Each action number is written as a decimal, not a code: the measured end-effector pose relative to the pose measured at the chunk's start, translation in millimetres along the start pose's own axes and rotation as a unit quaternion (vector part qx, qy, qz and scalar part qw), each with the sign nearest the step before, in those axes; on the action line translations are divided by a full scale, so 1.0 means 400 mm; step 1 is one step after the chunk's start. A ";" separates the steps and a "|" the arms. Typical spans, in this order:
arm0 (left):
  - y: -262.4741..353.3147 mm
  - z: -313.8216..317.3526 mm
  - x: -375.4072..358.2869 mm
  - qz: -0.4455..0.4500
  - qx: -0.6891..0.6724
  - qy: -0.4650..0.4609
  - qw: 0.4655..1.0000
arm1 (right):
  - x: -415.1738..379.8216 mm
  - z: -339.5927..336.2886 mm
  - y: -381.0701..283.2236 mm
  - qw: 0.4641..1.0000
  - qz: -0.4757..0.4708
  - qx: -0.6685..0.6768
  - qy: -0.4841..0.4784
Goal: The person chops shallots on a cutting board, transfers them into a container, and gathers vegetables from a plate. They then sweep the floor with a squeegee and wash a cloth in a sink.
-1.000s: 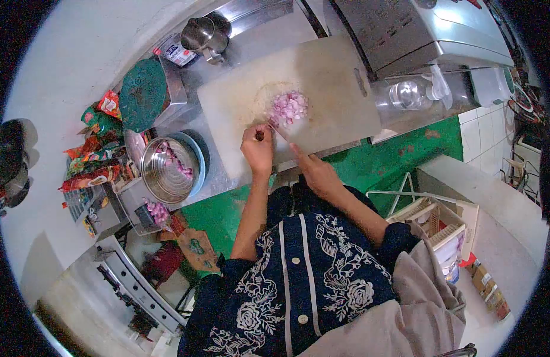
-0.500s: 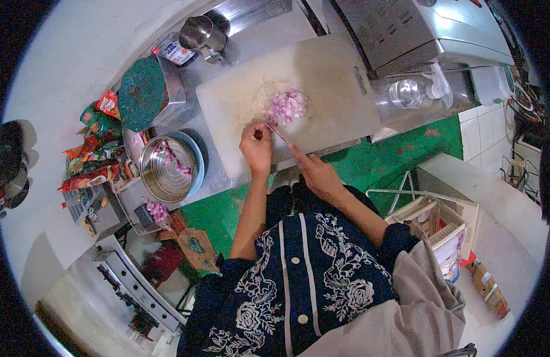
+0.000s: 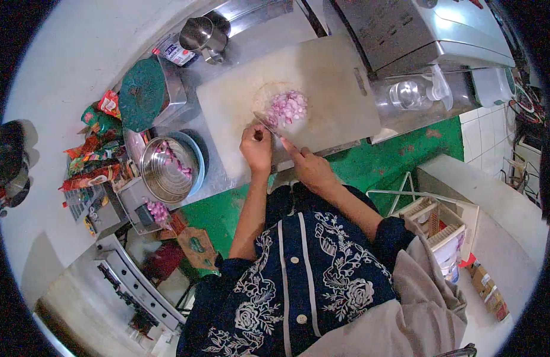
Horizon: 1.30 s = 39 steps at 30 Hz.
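Observation:
A white cutting board [image 3: 337, 77] lies on the metal counter with a pile of chopped pink shallots [image 3: 288, 106] near its middle. My right hand [image 3: 315, 171] is closed around the handle of a knife [image 3: 267, 123], whose blade points up and left, just below the pile. Beside the blade, at the board's lower part, my left hand [image 3: 256, 146] is curled closed; what its fingers hold, if anything, is too small to make out.
Left of the board, a steel bowl [image 3: 158, 177] holds shallot pieces. Behind it stand a plastic container with a green lid [image 3: 142, 95] and a steel pot [image 3: 196, 34]. A metal appliance [image 3: 400, 35] is at the back right, near a clear jar [image 3: 410, 95].
The knife and my right hand have moved left, so the blade now reaches past my left hand's fingertips. My left hand has hardly moved.

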<state>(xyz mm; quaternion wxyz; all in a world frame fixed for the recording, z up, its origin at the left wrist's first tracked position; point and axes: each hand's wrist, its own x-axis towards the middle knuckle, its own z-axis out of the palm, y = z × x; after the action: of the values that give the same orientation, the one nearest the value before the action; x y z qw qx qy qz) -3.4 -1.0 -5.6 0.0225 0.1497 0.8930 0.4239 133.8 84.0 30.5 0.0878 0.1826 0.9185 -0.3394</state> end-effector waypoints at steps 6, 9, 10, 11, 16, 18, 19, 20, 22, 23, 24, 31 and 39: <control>-0.002 0.004 -0.004 -0.015 -0.050 0.006 0.999 | -0.023 -0.003 0.028 0.998 -0.005 0.070 0.002; -0.001 0.002 -0.001 -0.007 -0.046 -0.003 0.999 | -0.041 0.015 0.055 0.984 -0.034 0.169 0.045; 0.002 0.002 -0.002 -0.021 -0.053 -0.006 0.998 | -0.047 0.004 0.050 0.983 -0.029 0.177 0.044; 0.005 0.002 -0.003 -0.035 -0.061 -0.009 0.998 | -0.049 -0.005 0.045 0.981 -0.025 0.186 0.044; 0.018 -0.002 -0.004 -0.024 -0.015 0.004 1.000 | -0.046 -0.011 0.025 0.991 0.002 0.135 0.000; 0.016 -0.003 -0.002 -0.028 -0.007 0.002 1.000 | -0.046 -0.006 0.024 0.993 0.003 0.120 -0.005; 0.020 -0.005 -0.001 -0.030 -0.006 -0.001 1.000 | -0.046 0.002 0.029 0.993 -0.004 0.115 0.003; 0.023 -0.006 0.000 -0.032 -0.006 -0.004 0.999 | -0.047 0.006 0.032 0.994 -0.010 0.111 0.011; 0.020 -0.004 -0.001 -0.018 -0.009 0.003 1.000 | -0.047 0.003 0.029 0.995 -0.005 0.099 0.012; 0.019 -0.004 0.000 -0.011 -0.011 0.007 1.000 | -0.047 0.001 0.027 0.996 -0.003 0.093 0.012; 0.017 -0.003 0.000 -0.011 -0.017 0.006 1.000 | -0.046 0.002 0.025 0.996 0.002 0.086 0.009; 0.013 -0.003 0.004 -0.015 -0.013 -0.002 1.000 | -0.033 -0.018 0.006 0.999 0.004 0.054 -0.006; 0.024 -0.013 0.001 -0.007 -0.037 -0.008 0.999 | 0.000 0.021 0.034 0.999 -0.018 0.036 0.031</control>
<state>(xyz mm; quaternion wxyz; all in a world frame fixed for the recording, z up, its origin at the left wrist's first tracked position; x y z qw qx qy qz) -2.1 0.9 5.1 0.0384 0.1460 0.8773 0.4556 139.6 87.9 16.0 0.0461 0.1793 0.9111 -0.3684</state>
